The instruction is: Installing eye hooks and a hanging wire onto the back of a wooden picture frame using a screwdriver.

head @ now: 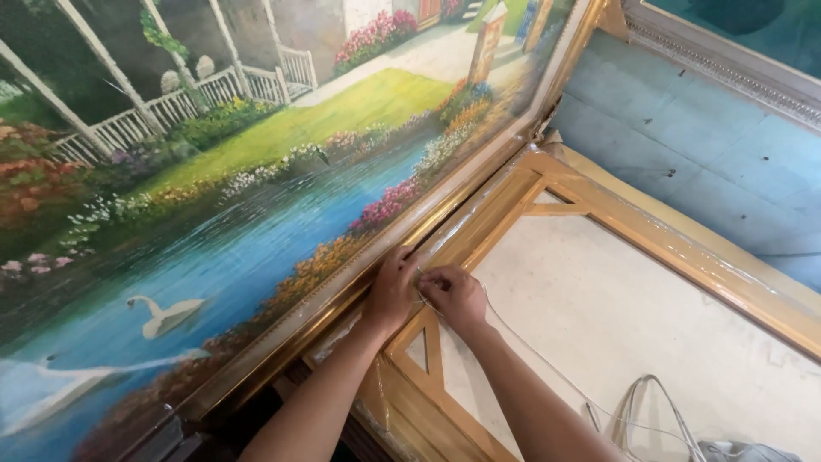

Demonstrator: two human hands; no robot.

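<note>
- A big painting (214,197) leans up and away from both hands, on their left side. It shows a blue pond, a white swan, green grass, flowers and a white fence.
- The painting has a gold frame (342,287). Its bottom edge runs just beside the left hand, and the left fingers touch it.
- A wooden frame (684,248) lies flat under both hands, with its back side up. It goes off to the right of the hands and far past them. It is tan, and shiny wrap covers it.
- The white back of the canvas (650,316) fills the wooden frame. It lies to the right of the right hand.
- A blue wall (710,128) stands far off, above and to the right of the hands.
- A thin wire (530,346) starts between the two hands. It runs down past the right arm, to loops of the wire (654,406) lying on the white back, near the right elbow.
- The left hand (392,289) is curled, and its fingertips press on the wooden frame's edge, right by the end of the wire.
- The right hand (455,295) is curled too. Its fingers pinch the wire's end.
- The two hands touch each other at the fingertips.
</note>
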